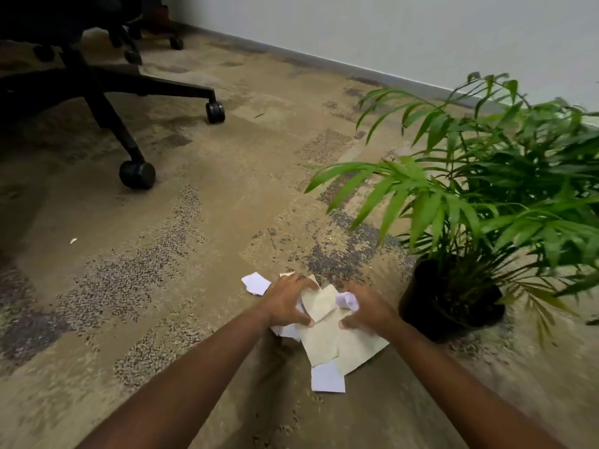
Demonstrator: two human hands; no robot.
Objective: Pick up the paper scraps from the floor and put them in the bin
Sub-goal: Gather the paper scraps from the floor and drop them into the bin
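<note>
- The scraps (pixel 337 341) lie in a loose pile on the carpet (pixel 194 254) at the lower centre of the frame, just left of the pot (pixel 418 309)
- The left hand (pixel 287 303) sits at the pile's upper left edge, with its fingers curled over the top of a cream scrap (pixel 321 303) and its thumb at that scrap's lower edge, so it grips that piece
- The right hand (pixel 369 311) is at the pile's upper right; its fingers are closed round a crumpled scrap (pixel 347 301) and its thumb presses on the cream sheets beneath
- The cream scrap stands between the two hands, and the rest of the pile spreads below them toward the bottom of the frame
- A white scrap (pixel 256 283) lies just left of the left hand, outside its grip
- A white piece (pixel 327 379) pokes out at the pile's lower edge, clear of both hands
- A tiny scrap (pixel 73 241) lies well apart at the left of the frame
- A plant (pixel 470 196) fills the right side, a chair base (pixel 107 92) the upper left, and a wall (pixel 389 27) runs across the top
</note>
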